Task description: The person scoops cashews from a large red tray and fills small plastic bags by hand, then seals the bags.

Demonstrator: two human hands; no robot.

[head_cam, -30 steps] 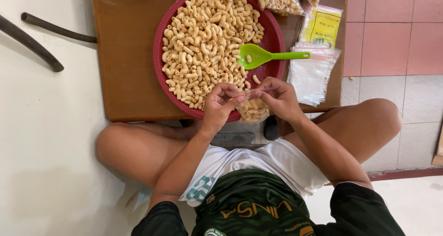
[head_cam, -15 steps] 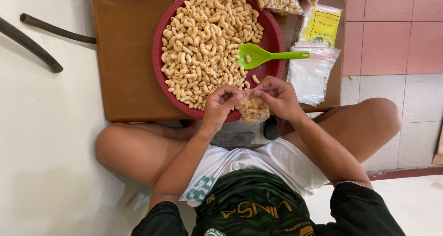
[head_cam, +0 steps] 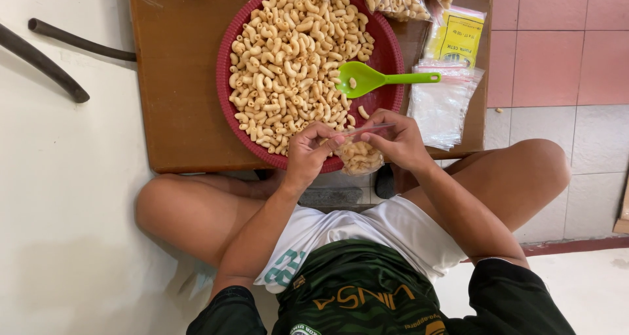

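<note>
Small clear plastic bag point(head_cam: 358, 157), bulging with pale elbow macaroni, is hanging at lower centre of frame, just below the round red tray point(head_cam: 226, 105). Left hand point(head_cam: 308, 155) and right hand point(head_cam: 396, 141) are both pinching its top edge. One brown wooden table point(head_cam: 173, 79) is standing on white floor; pink tiles upper right. One green plastic spoon point(head_cam: 373, 79) is lying in the tray.

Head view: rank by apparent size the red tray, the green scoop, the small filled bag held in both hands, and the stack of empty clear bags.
1. red tray
2. stack of empty clear bags
3. green scoop
4. small filled bag, partly hidden by the left hand and right hand, and nearer the camera.
</note>
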